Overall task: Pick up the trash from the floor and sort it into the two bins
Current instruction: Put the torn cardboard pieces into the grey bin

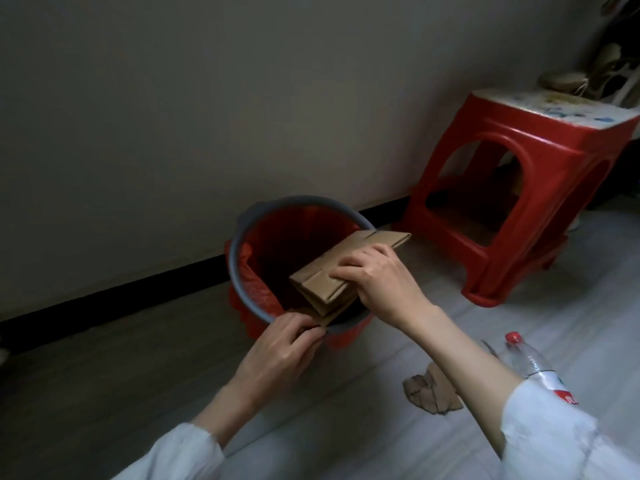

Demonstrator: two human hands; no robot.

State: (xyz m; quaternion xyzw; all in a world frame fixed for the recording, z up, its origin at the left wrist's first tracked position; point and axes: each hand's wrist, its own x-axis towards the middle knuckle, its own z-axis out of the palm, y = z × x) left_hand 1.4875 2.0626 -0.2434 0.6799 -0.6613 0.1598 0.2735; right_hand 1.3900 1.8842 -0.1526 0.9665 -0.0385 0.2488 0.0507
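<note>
A plain grey wall (242,98) meets the floor (104,393) along a black skirting (138,289). The floor is grey, brighter to the right. A red stool (512,188) with a stained seat stands near the wall. Light is dim.

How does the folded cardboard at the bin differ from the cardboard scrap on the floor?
The folded cardboard is large, straight-edged and gripped by both hands over the bin; the cardboard scrap is smaller, ragged and untouched. The first tilts across the rim; the second lies flat on the floor. Both are brown.
</note>
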